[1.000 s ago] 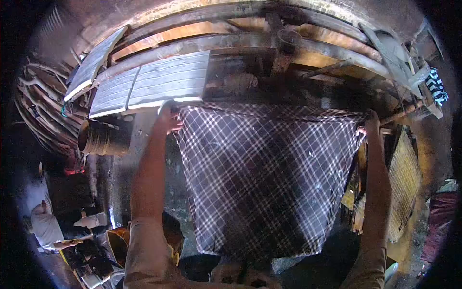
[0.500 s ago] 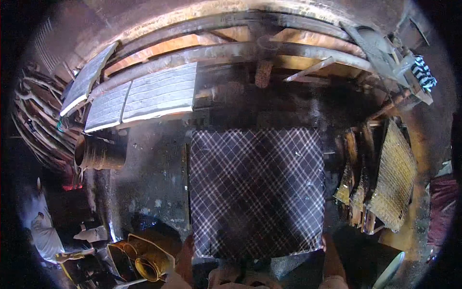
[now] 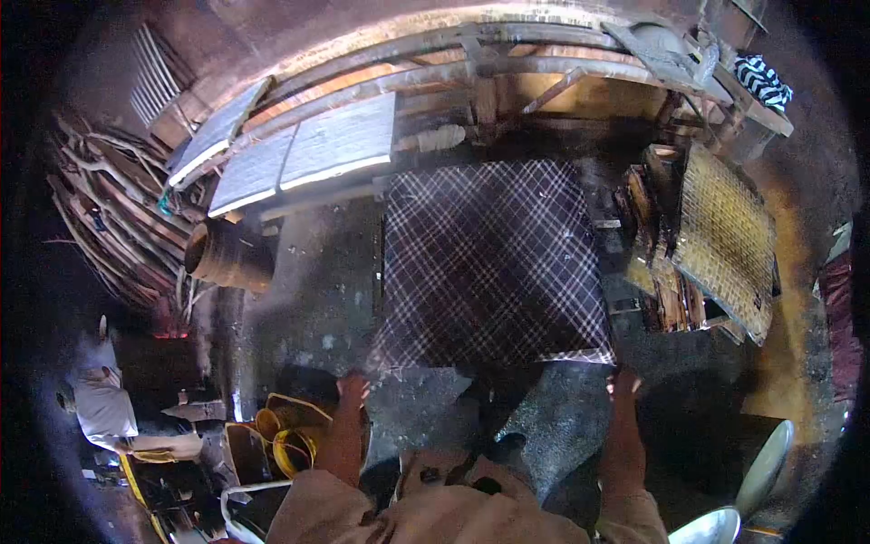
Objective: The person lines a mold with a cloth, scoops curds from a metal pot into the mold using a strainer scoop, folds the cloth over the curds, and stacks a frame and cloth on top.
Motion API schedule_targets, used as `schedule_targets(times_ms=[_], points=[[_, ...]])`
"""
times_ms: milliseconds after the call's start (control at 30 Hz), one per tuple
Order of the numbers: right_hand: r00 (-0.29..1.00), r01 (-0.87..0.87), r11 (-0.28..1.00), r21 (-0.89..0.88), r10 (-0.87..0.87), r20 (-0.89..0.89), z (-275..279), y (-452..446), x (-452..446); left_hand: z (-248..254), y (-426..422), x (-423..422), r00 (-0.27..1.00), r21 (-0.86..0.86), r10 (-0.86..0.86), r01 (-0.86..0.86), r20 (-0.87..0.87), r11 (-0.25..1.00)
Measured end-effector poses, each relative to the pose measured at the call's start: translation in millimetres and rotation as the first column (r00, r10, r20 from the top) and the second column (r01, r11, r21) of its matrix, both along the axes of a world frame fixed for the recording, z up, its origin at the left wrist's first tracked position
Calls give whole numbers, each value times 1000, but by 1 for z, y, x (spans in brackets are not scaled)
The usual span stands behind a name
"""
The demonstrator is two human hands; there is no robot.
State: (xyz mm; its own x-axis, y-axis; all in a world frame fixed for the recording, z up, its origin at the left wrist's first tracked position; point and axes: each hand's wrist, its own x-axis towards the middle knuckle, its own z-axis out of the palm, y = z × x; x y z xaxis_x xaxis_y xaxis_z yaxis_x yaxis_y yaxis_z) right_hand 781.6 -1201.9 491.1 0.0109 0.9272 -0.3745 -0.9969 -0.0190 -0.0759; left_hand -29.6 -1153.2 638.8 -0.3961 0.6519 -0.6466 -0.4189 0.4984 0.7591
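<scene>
A dark plaid cloth (image 3: 489, 263) with pale crossing lines lies spread as a flat rectangle in front of me. Its near right edge shows a white strip. Just outside the cloth's near left corner is my left hand (image 3: 353, 387), with a small gap between them; its fingers look loosely bent and empty. Close below the near right corner, my right hand (image 3: 623, 383) has its fingers apart, and nothing shows in it. Whether a fingertip still touches that corner is hard to see. What lies under the cloth is hidden.
Woven panels (image 3: 725, 240) lean in a stack at right. Pale boards (image 3: 337, 140) rest along a wooden rail at the back. Branches (image 3: 122, 218) and a rusty drum (image 3: 231, 257) are at left. Yellow containers (image 3: 294, 449) stand near my left arm, metal basins (image 3: 766, 467) at lower right.
The cloth has moved away from me and now lies farther forward. My hands, earlier at its near corners, are now just short of them. My view has also shifted.
</scene>
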Motion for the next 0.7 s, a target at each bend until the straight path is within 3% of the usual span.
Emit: schedule_targets(times_ms=[33,67,100,133,167,233,267,300,367,400,467,500,567,600,633,700], points=[[895,183,978,-104,-122,430,29,10,-26,6,-3,7,967,76,-237,244,-95,967],[324,300,920,-251,149,934,55,22,-53,17,-3,18,925,106,-350,367,-150,924],[-126,439,874,-209,290,949,76,31,-77,28,-3,29,870,135,-446,478,-212,868],[-396,560,812,-167,439,807,93,36,-100,64,9,45,927,49,-363,368,-97,928],[-472,669,736,-101,527,707,115,45,-121,97,24,58,966,-56,-260,260,11,964],[-377,798,596,-88,608,699,193,51,-172,108,48,61,932,-58,-359,356,-50,933],[-272,895,440,-76,672,689,229,55,-184,106,62,60,888,-71,-447,441,-107,895],[-270,897,436,-75,673,689,262,56,-184,95,79,57,886,-71,-451,445,-106,893],[-626,644,760,87,459,630,304,66,-190,66,117,48,853,72,-519,515,58,854],[-620,654,752,83,471,628,306,84,-187,77,126,52,846,67,-530,526,61,848],[-776,413,900,137,269,570,313,122,-169,112,140,82,832,-31,-547,551,88,834],[-774,426,895,132,285,566,318,137,-169,107,150,90,824,-36,-559,564,94,825],[-748,419,902,-104,408,524,324,163,-173,84,168,95,886,130,-463,456,24,880],[-743,433,895,-106,421,520,324,175,-172,74,176,94,875,10,-470,472,118,882],[-770,397,905,-151,418,482,320,184,-171,71,175,97,868,-1,-481,485,121,875],[-814,326,913,-245,403,418,307,196,-173,67,168,99,835,94,-448,442,319,892]])
